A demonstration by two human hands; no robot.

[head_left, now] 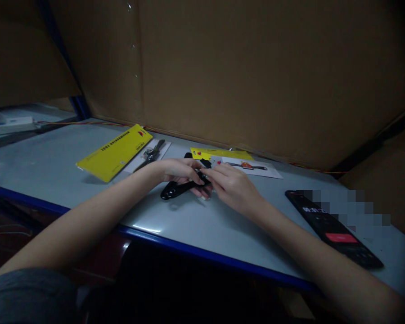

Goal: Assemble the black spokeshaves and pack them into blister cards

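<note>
table edge (175, 245): one, blue, below the forearms.
phone (340, 237): one, flat on the grey tabletop (222, 236), well right of the hands.
hands: two; left hand (180, 171) curled round a black tool (175, 190), right hand (234, 186) with bent fingertips at its middle; cannot tell if they grip.
tool: one, between the hands, its glossy handle poking out leftward, its middle hidden by fingers.
cards: two, white, left card (165, 148) and right card (272, 173), both showing a dark tool.
yellow packets: two, left packet (113, 155) and far packet (222, 153); contents cannot be told.
cardboard wall (239, 81): behind everything.
</note>
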